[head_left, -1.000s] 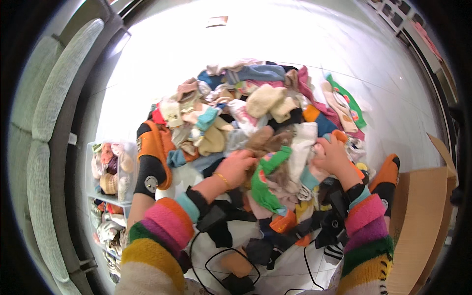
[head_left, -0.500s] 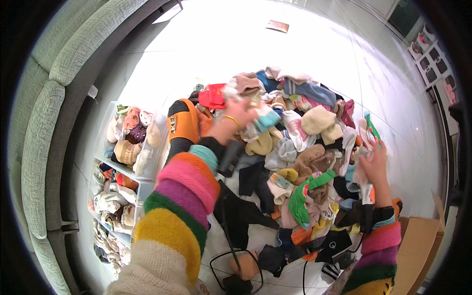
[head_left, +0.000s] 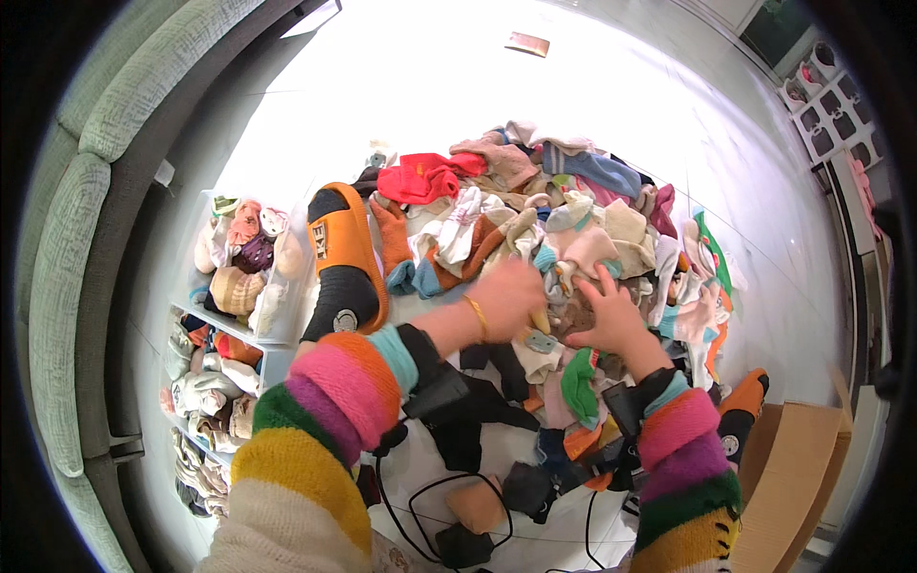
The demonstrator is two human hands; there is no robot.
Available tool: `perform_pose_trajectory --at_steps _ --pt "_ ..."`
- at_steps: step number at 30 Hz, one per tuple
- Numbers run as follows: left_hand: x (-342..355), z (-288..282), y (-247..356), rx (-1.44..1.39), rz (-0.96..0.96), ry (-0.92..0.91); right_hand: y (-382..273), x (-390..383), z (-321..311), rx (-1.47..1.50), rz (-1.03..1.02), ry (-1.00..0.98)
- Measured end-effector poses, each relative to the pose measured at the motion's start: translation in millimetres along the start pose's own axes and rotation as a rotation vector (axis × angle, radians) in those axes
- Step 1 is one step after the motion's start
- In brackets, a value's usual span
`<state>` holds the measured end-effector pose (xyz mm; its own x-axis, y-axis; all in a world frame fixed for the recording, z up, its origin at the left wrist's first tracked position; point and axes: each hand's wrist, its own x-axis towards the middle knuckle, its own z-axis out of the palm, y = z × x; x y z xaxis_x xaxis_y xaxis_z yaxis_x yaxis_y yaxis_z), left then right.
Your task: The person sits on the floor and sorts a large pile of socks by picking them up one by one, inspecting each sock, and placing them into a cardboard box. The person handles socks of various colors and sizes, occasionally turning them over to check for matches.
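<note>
Right in the middle of the pale floor [head_left: 420, 91], a loose pile of socks [head_left: 511, 244] is sprawling, and both hands are working at it! The left hand [head_left: 511, 298] is blurring over the pile's middle, fingers bent; whether it is gripping anything, I cannot tell. Close beside it, the right hand [head_left: 619, 325] is staying open, thumb and fingers spreading, fingertips meeting the heap near a pinkish-beige sock [head_left: 583, 250] that is lying crumpled, its long axis hard to read. Just nearer, a bright green sock [head_left: 578, 387] is running lengthwise from far to near. Out at the pile's far edge, a blue-grey sock [head_left: 594, 172] is slanting, its long axis pointing from far left to near right, while a wrinkled red piece [head_left: 430, 178] is stretching left to right. Cream, rust and white folds are tangling softly between. Along the floor's left edge, a clear drawer stack [head_left: 282, 329] is holding more; toward the near right corner, a cardboard box [head_left: 793, 468] is sitting.
</note>
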<state>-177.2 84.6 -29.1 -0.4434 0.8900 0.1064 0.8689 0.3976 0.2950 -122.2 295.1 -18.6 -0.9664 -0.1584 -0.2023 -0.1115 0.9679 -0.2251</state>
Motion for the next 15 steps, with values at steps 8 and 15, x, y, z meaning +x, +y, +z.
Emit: perform_pose_trajectory --at_steps 8,15 --pt "-49 10 -112 -0.23 -0.658 0.317 82 -2 -5 -0.095 0.084 0.424" --pt "-55 -27 -154 -0.819 -0.871 0.605 142 -45 -75 0.042 0.263 0.605"
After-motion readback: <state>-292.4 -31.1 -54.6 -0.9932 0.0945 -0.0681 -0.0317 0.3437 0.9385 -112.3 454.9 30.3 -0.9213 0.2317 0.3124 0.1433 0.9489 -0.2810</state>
